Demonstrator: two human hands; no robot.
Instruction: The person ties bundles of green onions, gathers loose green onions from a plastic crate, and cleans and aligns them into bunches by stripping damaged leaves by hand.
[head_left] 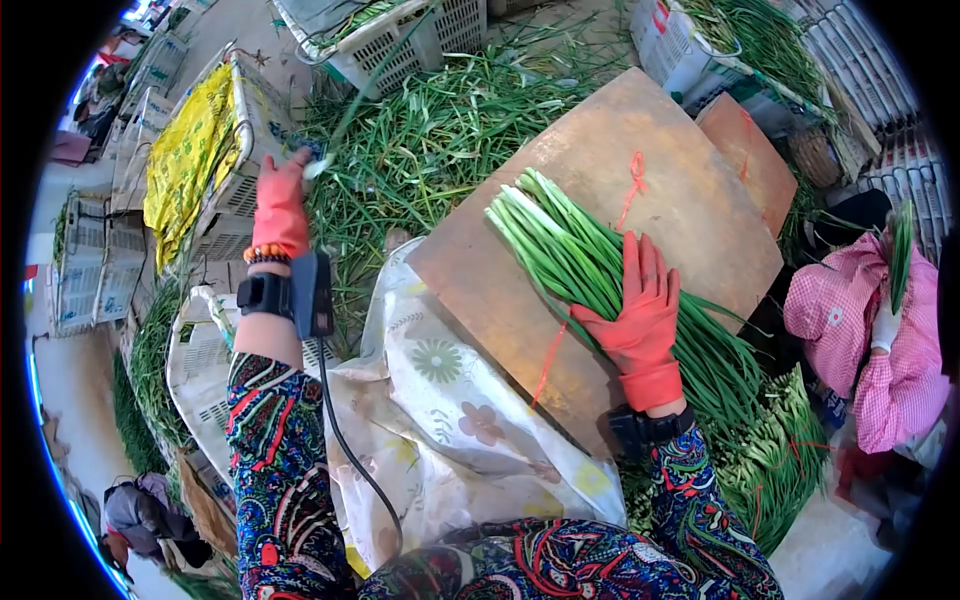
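Long bundle of slim green stalks with white ends lies loose and diagonal on a flat, brown-stained board, its leafy tips trailing over the board's edge. The right hand, in a matte red rubber glove, rests on it with fingers spread wide, pressing rather than gripping. If that palm lifts or slides, the smooth, round stalks could probably roll apart, and the overhanging leaves could drag others off. Pressing too hard might crease the hollow-looking greens.

A thin red strip shows on either side of the bundle, knotted at its upper part and straight at its lower part; whether it runs underneath is hidden. It could snag or sit askew if the stalks shift.

The left hand, also red-gloved, reaches over the tangled heap of flat, ribbon-like green leaves. A pale-ended stalk shows at its fingertips; I cannot tell whether they pinch it. Below the board, a floral plastic sheet hangs in soft, glossy folds.
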